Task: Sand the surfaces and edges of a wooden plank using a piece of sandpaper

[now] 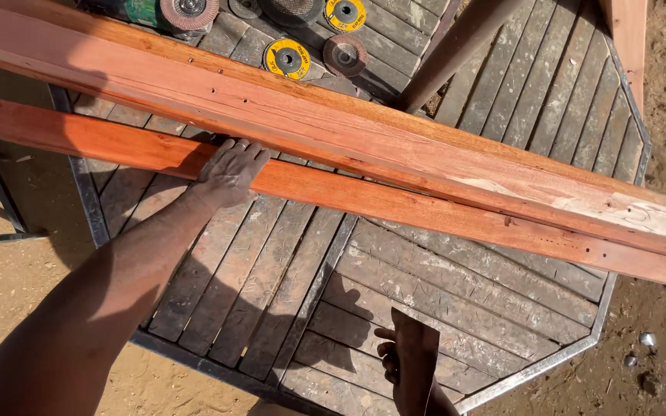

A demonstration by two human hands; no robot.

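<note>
Left hand [231,171] lies flat and open on the thin plank [333,192], near the table's [86,200] left edge, gripping nothing. Right hand [410,362] at the near edge, can't tell. Plank looks long, stiff, fairly heavy; I'd grab mid-length.

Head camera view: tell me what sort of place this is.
Likely an outdoor woodworking spot. Long reddish wooden beams lie across a slatted octagonal table on bare sandy ground, with grinder discs at the far edge. The left hand rests on one plank.
</note>
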